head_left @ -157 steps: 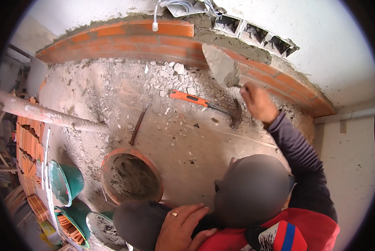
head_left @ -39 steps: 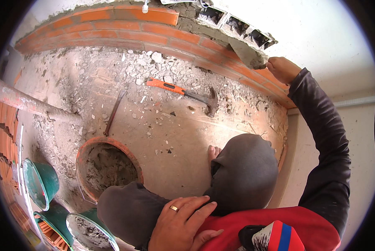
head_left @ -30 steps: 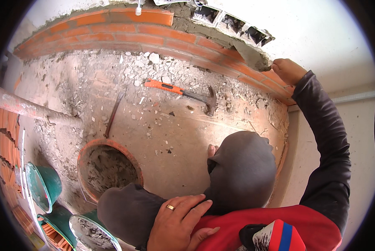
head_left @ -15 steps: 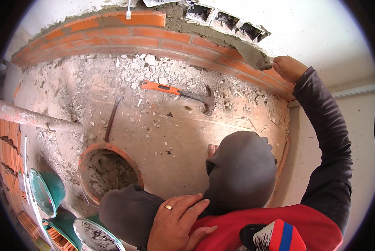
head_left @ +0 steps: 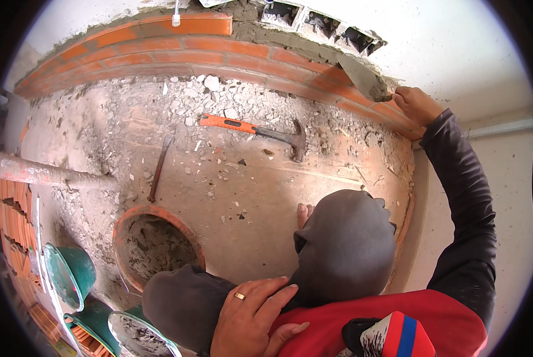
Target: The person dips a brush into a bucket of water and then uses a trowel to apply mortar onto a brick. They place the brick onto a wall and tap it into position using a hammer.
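The right hand has its fingers curled tight around the handle of the trowel. Most of the handle is hidden inside the hand. The trowel lies to the left of those fingers and a bit up from them, and its long way runs on a slant, from the hand at the lower right to the tip at the upper left. A dark lump sits on the blade close to the handle. The blade is up by the brick wall, right at the edge of the wet gray mortar along its top. I cannot tell how hard it touches there. The right hand is the near one. The left hand is well apart from the trowel, low down beside the left knee. Its fingers are a little spread and hold nothing that shows. On the floor, between the wall and the knees, lies a hammer with an orange grip. The orange bucket stands just past the left knee.
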A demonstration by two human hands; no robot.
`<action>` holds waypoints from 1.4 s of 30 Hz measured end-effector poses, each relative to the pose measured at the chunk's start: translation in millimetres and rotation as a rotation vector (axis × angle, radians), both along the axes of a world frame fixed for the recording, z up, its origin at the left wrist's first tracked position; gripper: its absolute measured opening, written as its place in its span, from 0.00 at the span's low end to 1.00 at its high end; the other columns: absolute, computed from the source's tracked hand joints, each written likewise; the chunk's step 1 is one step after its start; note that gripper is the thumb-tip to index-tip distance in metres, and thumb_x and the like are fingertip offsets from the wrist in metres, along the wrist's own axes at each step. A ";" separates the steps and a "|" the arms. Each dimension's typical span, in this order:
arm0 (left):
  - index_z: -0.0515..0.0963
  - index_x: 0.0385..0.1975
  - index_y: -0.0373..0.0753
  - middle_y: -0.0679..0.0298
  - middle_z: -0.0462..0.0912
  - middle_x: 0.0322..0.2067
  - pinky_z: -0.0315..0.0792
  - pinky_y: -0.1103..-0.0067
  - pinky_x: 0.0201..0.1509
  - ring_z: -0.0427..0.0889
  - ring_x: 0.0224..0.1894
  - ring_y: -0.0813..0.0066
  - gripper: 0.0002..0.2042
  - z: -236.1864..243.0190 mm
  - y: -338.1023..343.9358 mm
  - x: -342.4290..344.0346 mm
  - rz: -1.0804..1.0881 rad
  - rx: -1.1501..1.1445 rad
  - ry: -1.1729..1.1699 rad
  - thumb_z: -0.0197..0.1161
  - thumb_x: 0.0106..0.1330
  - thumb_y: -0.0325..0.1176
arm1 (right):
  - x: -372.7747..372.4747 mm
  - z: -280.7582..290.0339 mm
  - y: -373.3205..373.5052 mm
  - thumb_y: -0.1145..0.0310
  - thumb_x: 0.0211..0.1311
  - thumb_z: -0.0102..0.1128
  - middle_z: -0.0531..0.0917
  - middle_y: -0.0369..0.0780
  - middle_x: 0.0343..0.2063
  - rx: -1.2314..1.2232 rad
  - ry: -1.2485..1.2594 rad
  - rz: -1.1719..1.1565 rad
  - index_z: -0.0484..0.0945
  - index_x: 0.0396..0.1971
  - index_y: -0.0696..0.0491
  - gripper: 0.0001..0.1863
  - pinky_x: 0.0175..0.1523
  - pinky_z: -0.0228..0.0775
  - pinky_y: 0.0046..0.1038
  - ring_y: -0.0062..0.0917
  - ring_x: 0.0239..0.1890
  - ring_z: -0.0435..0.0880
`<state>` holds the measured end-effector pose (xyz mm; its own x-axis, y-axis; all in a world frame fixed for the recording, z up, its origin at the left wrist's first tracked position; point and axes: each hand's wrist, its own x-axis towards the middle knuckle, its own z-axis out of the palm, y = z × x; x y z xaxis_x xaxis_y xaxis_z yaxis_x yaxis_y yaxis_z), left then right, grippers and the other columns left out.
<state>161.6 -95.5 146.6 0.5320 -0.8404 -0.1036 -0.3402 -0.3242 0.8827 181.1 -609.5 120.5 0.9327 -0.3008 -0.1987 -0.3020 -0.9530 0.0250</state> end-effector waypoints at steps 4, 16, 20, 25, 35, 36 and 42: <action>0.76 0.53 0.35 0.50 0.77 0.52 0.68 0.62 0.58 0.76 0.53 0.49 0.25 1.7 -3.3 1.2 0.003 -0.009 -0.005 0.68 0.59 0.44 | -17.3 -7.5 -1.0 0.64 0.67 0.49 0.80 0.56 0.31 0.081 -0.050 -0.100 0.77 0.33 0.62 0.15 0.44 0.70 0.44 0.51 0.37 0.80; 0.73 0.56 0.35 0.48 0.76 0.54 0.65 0.62 0.62 0.74 0.55 0.46 0.24 -1.9 -14.0 0.5 -0.002 0.152 0.057 0.66 0.60 0.37 | -63.0 -122.8 3.9 0.64 0.70 0.50 0.80 0.58 0.29 0.209 -0.416 -0.182 0.74 0.41 0.59 0.13 0.40 0.68 0.48 0.57 0.37 0.78; 0.77 0.51 0.37 0.56 0.78 0.51 0.69 0.64 0.59 0.77 0.54 0.56 0.26 -9.2 -19.0 1.2 0.017 0.207 0.023 0.69 0.57 0.46 | -84.1 -141.8 12.3 0.64 0.67 0.55 0.80 0.57 0.28 0.149 -0.507 -0.214 0.73 0.41 0.58 0.12 0.38 0.70 0.48 0.56 0.35 0.79; 0.76 0.52 0.36 0.55 0.78 0.52 0.69 0.64 0.59 0.77 0.53 0.54 0.26 -11.6 -27.0 4.2 -0.010 0.262 0.010 0.69 0.57 0.45 | -47.5 -172.3 40.0 0.67 0.64 0.60 0.81 0.54 0.30 0.181 -0.682 -0.167 0.72 0.41 0.56 0.11 0.35 0.71 0.47 0.53 0.33 0.80; 0.73 0.56 0.35 0.46 0.76 0.54 0.65 0.63 0.63 0.74 0.56 0.45 0.24 -5.5 -30.5 0.4 0.050 0.275 0.027 0.66 0.60 0.36 | -70.2 -214.3 29.9 0.66 0.66 0.57 0.79 0.54 0.22 0.339 -0.614 -0.347 0.73 0.39 0.58 0.10 0.31 0.69 0.45 0.54 0.28 0.79; 0.73 0.56 0.35 0.46 0.76 0.54 0.64 0.63 0.63 0.73 0.56 0.45 0.24 -5.8 -28.6 -0.1 0.049 0.284 0.031 0.66 0.60 0.36 | -76.3 -212.5 32.2 0.67 0.66 0.57 0.79 0.54 0.21 0.352 -0.592 -0.378 0.73 0.39 0.58 0.10 0.31 0.70 0.44 0.54 0.28 0.79; 0.74 0.56 0.36 0.47 0.76 0.54 0.64 0.63 0.63 0.73 0.57 0.47 0.24 -5.1 -24.1 -0.2 0.059 0.279 0.073 0.66 0.60 0.37 | -57.3 -208.9 72.1 0.66 0.65 0.59 0.79 0.51 0.20 0.450 -0.714 -0.311 0.75 0.39 0.58 0.11 0.29 0.71 0.40 0.46 0.23 0.81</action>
